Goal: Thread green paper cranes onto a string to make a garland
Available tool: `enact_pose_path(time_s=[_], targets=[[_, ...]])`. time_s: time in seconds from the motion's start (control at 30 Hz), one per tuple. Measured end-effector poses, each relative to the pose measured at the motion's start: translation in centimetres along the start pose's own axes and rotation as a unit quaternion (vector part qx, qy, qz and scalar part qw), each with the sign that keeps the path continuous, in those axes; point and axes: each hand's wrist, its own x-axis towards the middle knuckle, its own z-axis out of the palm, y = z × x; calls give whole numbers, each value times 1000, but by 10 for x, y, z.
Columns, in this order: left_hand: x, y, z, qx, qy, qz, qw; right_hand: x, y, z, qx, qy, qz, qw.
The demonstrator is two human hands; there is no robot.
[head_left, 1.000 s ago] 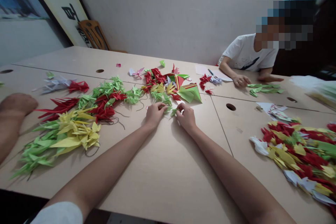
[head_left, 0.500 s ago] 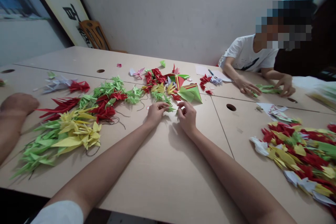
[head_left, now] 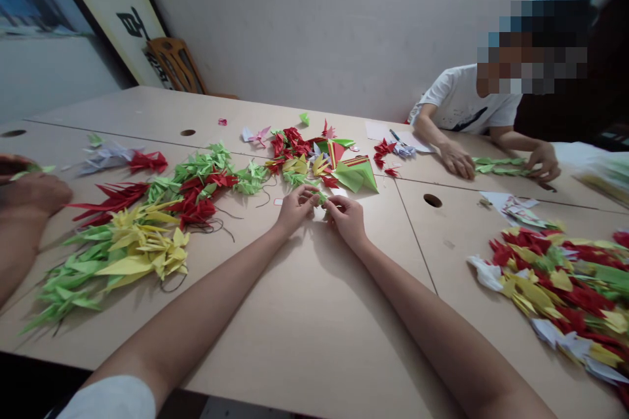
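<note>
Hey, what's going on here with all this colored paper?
A person's left hand and right hand are close together at a small green origami crane on a pale wooden table. Strung red, yellow and green paper cranes lie to the left, with a larger heap to the right. Across the table, a person in a white T-shirt has both hands on a strand of green cranes. Another person's hand shows at the left edge.

Small green origami crane [head_left: 321, 197], partly hidden, pinched between both hands [head_left: 295, 209]
</note>
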Motion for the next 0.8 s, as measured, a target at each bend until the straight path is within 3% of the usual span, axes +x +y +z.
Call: enact_pose_path(time_s=[0.43, 0.53, 0.67, 0.8], targets=[[0, 2, 2, -15, 18, -12, 1000, 1, -3, 2, 95, 1, 43, 995], [0, 3, 3, 54, 18, -4, 998, 0, -2, 3, 76, -8, 25, 997], [-4, 6, 4, 197, 4, 53, 979, -3, -1, 4, 15, -14, -9, 1000], [-7, 8, 5, 211, -19, 78, 974, -5, -1, 4, -57, -14, -15, 998]])
